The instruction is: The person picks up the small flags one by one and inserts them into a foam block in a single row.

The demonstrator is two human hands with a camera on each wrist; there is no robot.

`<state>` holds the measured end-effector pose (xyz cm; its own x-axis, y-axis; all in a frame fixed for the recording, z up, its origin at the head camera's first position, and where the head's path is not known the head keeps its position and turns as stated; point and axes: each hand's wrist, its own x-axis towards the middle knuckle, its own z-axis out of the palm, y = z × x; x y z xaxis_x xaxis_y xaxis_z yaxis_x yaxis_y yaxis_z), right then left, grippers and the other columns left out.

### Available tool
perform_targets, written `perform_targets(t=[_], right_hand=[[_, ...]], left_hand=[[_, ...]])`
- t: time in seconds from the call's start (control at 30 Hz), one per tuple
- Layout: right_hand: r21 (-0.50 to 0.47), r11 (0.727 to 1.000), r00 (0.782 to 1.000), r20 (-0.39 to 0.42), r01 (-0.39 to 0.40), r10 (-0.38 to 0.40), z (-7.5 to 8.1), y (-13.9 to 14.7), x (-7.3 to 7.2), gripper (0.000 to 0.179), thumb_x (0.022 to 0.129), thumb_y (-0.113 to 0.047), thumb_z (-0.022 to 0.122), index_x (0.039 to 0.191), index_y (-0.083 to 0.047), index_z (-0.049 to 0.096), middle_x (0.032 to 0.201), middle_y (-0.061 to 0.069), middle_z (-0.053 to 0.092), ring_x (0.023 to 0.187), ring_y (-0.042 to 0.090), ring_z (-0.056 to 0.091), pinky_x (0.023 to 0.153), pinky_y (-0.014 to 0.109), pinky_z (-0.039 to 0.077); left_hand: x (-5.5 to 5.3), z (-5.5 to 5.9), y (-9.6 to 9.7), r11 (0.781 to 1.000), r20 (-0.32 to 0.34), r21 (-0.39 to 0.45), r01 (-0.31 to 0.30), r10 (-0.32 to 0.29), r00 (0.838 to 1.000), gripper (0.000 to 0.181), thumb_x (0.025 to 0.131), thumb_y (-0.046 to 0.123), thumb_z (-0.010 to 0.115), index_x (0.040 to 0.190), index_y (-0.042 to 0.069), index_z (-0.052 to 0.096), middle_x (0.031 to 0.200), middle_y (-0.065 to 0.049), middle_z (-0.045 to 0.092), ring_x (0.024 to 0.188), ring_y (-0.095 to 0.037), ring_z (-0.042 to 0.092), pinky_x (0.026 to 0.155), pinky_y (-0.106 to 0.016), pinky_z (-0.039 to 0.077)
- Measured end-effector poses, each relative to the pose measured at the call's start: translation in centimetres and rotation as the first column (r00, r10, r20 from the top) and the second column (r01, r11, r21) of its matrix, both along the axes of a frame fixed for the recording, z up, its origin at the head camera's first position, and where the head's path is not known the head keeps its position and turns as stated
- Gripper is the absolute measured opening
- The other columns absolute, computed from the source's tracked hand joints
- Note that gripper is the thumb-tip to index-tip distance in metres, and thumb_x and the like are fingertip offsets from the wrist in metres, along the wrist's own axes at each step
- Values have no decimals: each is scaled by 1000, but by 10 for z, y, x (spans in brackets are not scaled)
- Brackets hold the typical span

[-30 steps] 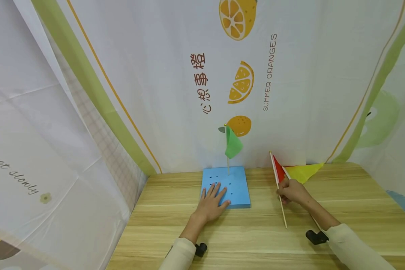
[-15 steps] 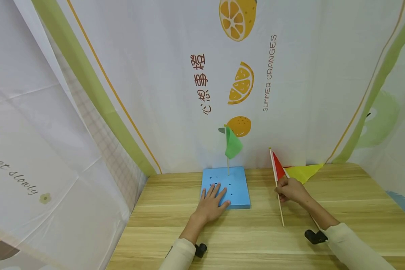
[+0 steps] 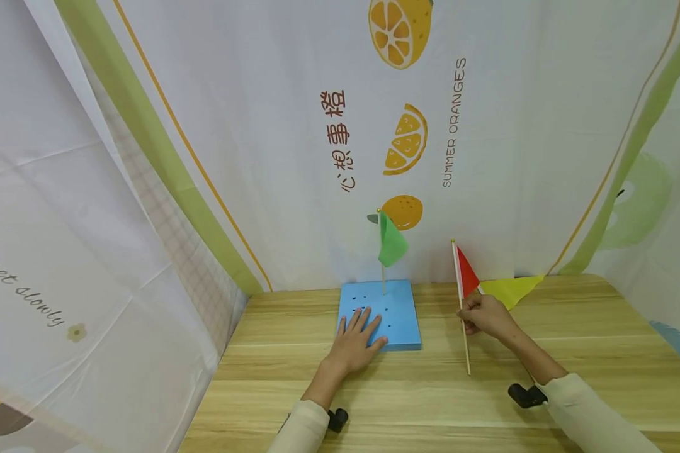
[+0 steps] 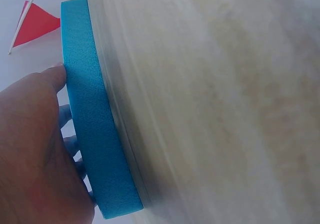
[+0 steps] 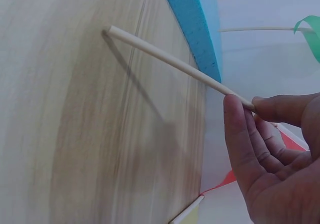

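Note:
My left hand [image 3: 354, 348] lies spread on the front part of a blue foam block [image 3: 403, 318] with small holes in its top. In the left wrist view the thumb rests at the upper edge of the foam block [image 4: 97, 109]. A green flag [image 3: 393, 242] stands upright in the block's back part. To the right, my right hand [image 3: 490, 318] pinches the wooden stick of a red flag [image 3: 466, 274], with the cloth above the fingers. The bare stick [image 5: 170, 60] angles down close over the table in the right wrist view. A yellow flag [image 3: 509, 290] lies behind this hand.
The wood-grain table [image 3: 272, 365] reaches back to a white printed curtain [image 3: 249, 126]. More cloth [image 3: 90, 207] hangs along the left side. A bit of red cloth [image 5: 222, 182] shows beside the yellow flag in the right wrist view.
My right hand has moved slightly left and up with the red flag, whose stick stands more upright. The yellow flag has stayed behind. My left hand has not moved.

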<state>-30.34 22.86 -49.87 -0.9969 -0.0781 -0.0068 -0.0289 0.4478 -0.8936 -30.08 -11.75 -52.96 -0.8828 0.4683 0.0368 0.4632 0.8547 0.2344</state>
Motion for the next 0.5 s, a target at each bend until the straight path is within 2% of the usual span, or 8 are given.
perform_targets(t=[0.3,0.5], right_hand=[[-16,1000,1000,2,-7,7,5,-2,-3,15,99,-4,67,100,10,61,80,12,72,65,10,70,63,31,66],[-22,1000,1000,-13,-17,16,8,-3,-4,18,100,-5,67,102,11,59,88,20,75,69,15,73,65,36,67]], left_hand=[[1,3,0,1000,-3,8,0,0,1000,65,113,52,45,168,20,38,178,-13,25,166,-38,20,132,-66,16],[1,2,1,1000,8,-7,-8,8,1000,65,112,54,44,168,21,37,178,-11,24,166,-36,19,133,-64,16]])
